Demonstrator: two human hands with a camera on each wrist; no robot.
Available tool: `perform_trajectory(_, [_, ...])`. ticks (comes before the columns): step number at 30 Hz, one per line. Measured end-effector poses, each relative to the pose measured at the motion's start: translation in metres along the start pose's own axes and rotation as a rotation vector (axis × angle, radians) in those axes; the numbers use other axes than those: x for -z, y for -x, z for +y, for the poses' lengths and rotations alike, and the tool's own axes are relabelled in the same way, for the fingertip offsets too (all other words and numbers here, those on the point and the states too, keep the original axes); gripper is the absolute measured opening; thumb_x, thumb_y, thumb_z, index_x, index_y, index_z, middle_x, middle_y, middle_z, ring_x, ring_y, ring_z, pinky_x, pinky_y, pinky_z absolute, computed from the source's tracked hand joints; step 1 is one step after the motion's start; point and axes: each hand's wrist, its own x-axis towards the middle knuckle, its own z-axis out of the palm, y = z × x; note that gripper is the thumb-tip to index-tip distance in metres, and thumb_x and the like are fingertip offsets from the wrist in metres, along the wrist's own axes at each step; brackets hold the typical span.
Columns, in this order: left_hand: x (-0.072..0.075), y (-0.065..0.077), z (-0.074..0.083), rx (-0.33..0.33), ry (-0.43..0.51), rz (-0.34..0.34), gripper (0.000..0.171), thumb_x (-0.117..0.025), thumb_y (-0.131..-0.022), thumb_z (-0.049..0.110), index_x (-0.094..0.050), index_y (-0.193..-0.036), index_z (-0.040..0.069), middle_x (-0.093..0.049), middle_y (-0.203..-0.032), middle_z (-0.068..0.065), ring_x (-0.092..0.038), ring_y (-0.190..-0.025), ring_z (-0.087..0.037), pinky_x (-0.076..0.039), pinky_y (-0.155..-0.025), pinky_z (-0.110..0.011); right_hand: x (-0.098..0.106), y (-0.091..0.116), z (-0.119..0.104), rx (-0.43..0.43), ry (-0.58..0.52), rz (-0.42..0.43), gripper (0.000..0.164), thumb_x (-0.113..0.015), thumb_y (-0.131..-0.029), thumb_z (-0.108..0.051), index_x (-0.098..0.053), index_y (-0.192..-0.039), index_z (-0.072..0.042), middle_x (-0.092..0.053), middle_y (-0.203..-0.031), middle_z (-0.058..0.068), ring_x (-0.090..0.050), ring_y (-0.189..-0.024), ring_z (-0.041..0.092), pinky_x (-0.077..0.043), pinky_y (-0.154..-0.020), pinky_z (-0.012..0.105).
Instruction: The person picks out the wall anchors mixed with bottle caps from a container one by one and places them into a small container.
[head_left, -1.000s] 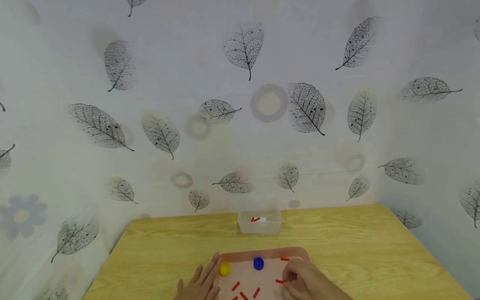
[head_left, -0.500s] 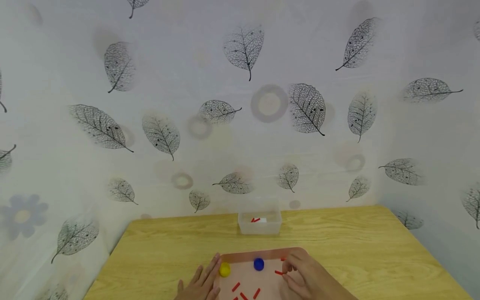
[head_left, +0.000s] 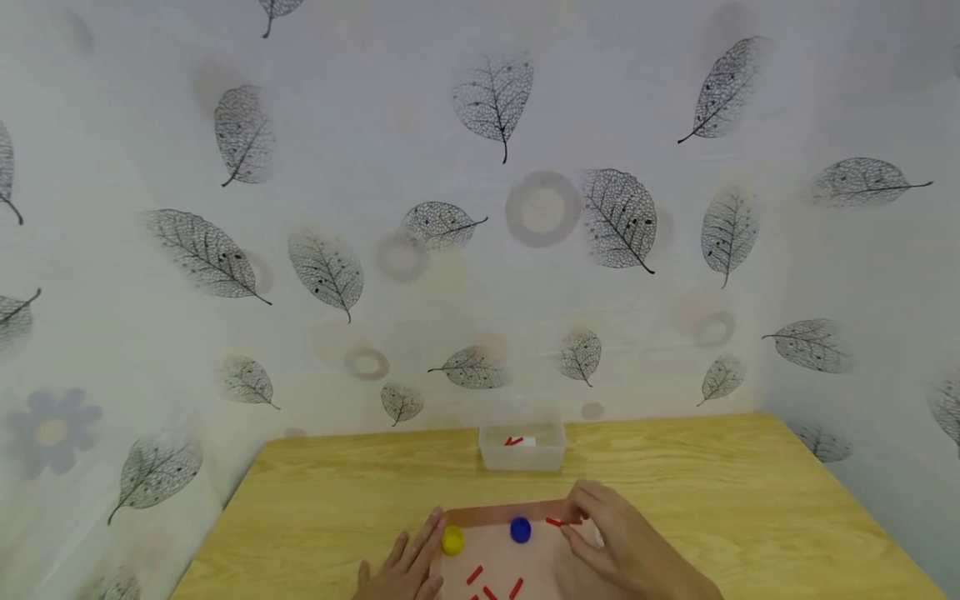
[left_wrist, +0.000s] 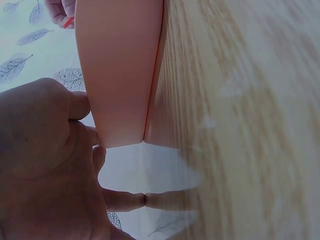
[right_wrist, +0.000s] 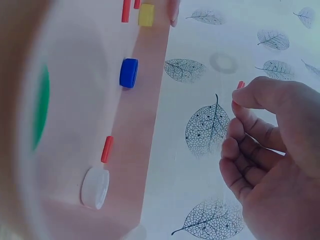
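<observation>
My right hand [head_left: 618, 533], over the back right of the pink tray [head_left: 495, 512], pinches a short red stick [right_wrist: 241, 84] between thumb and index finger. In the right wrist view only the stick's end pokes past the fingertips. Against the tray's left wall [left_wrist: 122, 65] rests my left hand [head_left: 399, 571], its fingers spread along the rim. Inside the tray lie a yellow bottle cap [head_left: 452, 540], a blue bottle cap [head_left: 521, 529] and several red sticks [head_left: 475, 575]. Another red stick [right_wrist: 107, 149] lies beside a white cap [right_wrist: 95, 187] near the back right corner.
Behind the tray, near the wall, stands a clear plastic box [head_left: 522, 457] holding red sticks [head_left: 513, 441] and something white. A green round thing [right_wrist: 41, 107] shows partly in the right wrist view. The wooden table [head_left: 697, 467] meets a leaf-patterned wall.
My right hand has lifted the pinched red stick and moved it toward the tray's back edge. My left hand stays at the left rim.
</observation>
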Motion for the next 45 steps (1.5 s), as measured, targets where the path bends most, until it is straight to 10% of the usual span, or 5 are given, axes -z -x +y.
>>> perform_trajectory(27, [-0.001,-0.012,-0.008,-0.12,-0.016,0.06,0.058,-0.019,-0.098,0.06,-0.011,-0.151,0.041,-0.013,-0.157,0.014,-0.034,-0.131,-0.045,-0.015,-0.078,-0.086,0.028,-0.031,0.011,0.037,-0.16,0.034,0.019,-0.068,-0.086,-0.005,-0.058,-0.089,-0.021,-0.058,-0.091,-0.012,-0.053,-0.075,0.005,-0.047,-0.06,0.019])
perform_trajectory(35, [0.004,0.0,-0.003,-0.05,0.038,-0.05,0.065,-0.02,-0.093,0.069,-0.011,-0.151,0.042,-0.013,-0.157,0.011,-0.02,-0.138,-0.043,-0.001,-0.084,-0.083,0.031,-0.046,0.022,-0.029,-0.147,0.015,0.013,-0.067,-0.089,-0.012,-0.059,-0.091,-0.022,-0.06,-0.087,-0.01,-0.058,-0.08,0.003,-0.051,-0.068,0.025])
perform_trajectory(45, [-0.001,-0.013,-0.011,-0.153,0.004,0.058,0.056,-0.02,-0.099,0.056,-0.011,-0.152,0.038,-0.008,-0.157,0.017,-0.033,-0.131,-0.047,-0.013,-0.076,-0.087,0.025,-0.064,0.043,-0.016,-0.068,0.064,0.014,-0.07,-0.085,-0.008,-0.061,-0.087,-0.018,-0.056,-0.084,-0.011,-0.053,-0.076,0.005,-0.049,-0.066,0.023])
